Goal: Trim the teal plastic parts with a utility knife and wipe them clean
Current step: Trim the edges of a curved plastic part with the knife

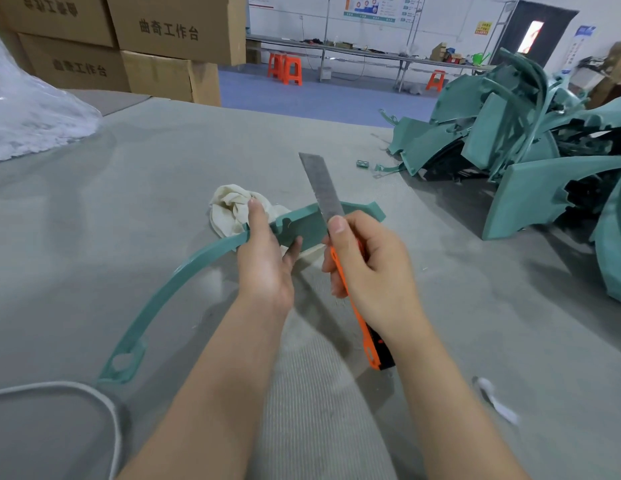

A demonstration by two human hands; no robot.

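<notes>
White cord (77, 393) looped across the near left corner of the grey table (198, 150), and a small white scrap (496, 400) lay at the near right. Just beyond the cord sat the holed end of a long, curved teal part (170, 292), which arced away to the middle of the table.

There the left hand (264, 261) gripped it where the narrow strip widened into a flat section, with the thumb laid up its back and the fingers curled under its front edge. The right hand (368, 268), just beside it, was wrapped round the orange handle of the utility knife (357, 306). Its thumb pressed near the base of the long blade, which stood up and tilted away, crossing in front of the part's wide end.

A crumpled cream cloth (229, 209) lay on the table right behind the left hand. Farther right were a small teal offcut (362, 163) and a big pile of teal parts (531, 161). At the far left were a clear plastic bag (32, 123) and stacked cardboard boxes (163, 36). Orange stools (285, 69) stood on the blue floor beyond.
</notes>
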